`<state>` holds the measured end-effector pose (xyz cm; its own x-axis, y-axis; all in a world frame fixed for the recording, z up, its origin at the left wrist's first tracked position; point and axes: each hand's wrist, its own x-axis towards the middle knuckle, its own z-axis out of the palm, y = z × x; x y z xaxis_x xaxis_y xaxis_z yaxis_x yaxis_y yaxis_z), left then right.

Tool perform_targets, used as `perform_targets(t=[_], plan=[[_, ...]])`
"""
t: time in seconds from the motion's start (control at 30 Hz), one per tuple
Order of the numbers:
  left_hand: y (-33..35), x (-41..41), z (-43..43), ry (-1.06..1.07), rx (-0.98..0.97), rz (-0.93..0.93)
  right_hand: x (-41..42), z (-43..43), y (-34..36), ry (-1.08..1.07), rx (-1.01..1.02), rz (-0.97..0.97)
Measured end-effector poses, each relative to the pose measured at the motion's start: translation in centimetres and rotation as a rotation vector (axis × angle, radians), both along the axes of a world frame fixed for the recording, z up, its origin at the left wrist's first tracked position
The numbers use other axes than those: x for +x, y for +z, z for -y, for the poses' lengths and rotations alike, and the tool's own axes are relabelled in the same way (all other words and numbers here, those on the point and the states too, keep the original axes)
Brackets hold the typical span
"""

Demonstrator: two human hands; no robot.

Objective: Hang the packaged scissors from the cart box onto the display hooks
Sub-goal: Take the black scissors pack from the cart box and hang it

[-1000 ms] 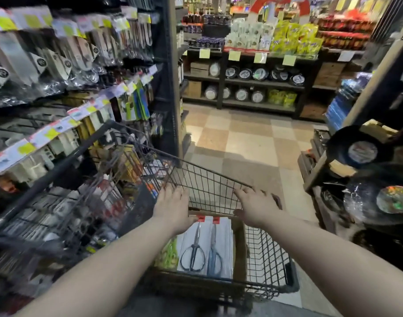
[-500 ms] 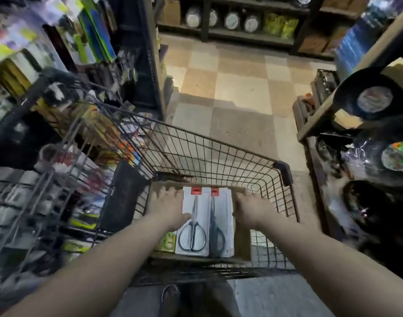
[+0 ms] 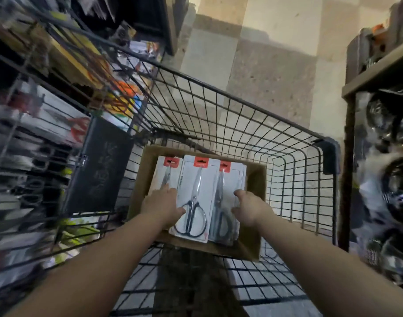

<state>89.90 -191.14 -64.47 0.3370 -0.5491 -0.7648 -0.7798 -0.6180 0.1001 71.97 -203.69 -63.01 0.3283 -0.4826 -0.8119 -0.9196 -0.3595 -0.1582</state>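
Two bare forearms reach forward and down into the cart (image 3: 287, 156). The left hand (image 3: 161, 205) lies flat with its fingers straight along the left pack (image 3: 165, 172) and its thumb resting on the face of the middle pack (image 3: 196, 202). The right hand (image 3: 248, 208) has its fingers curled over the right edge of the right pack (image 3: 228, 179), thumb on the front, holding that edge.

The three packs of scissors lie side by side, red hang tabs at the far end and handles toward the person. The middle pack sits on top and overlaps its neighbours. All three lie in an open cardboard box (image 3: 256, 186) on the cart's wire floor, toward its left side.

Past the cart's far rim is a floor (image 3: 271, 72) of pale and brown tiles. To the left, just beside the cart, stands a display rack (image 3: 35, 124) of hanging goods, too blurred to read. To the right is a shelf (image 3: 379, 72) with dark, plastic-wrapped round items (image 3: 392, 179) under it.
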Motion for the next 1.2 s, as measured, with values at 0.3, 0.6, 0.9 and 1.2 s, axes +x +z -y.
perform_targets(t=[0.3,0.6,0.9,1.2], plan=[[-6.2,-1.1,0.7,0.263,-0.001,-0.078,-0.4,-0.2,-5.9,-0.326,0.002,0.036],[-9.2,-2.3,2.0,0.743,-0.08,-0.132,-0.6,0.2,-7.9,-0.54,-0.001,0.074],[-9.1,-1.8,1.3,1.019,-0.178,-0.2,-0.6,-0.2,-8.5,-0.726,0.083,0.198],[-6.1,-1.8,0.5,1.115,-0.287,-0.355,-0.6,-0.5,-6.2,-0.639,0.04,0.285]])
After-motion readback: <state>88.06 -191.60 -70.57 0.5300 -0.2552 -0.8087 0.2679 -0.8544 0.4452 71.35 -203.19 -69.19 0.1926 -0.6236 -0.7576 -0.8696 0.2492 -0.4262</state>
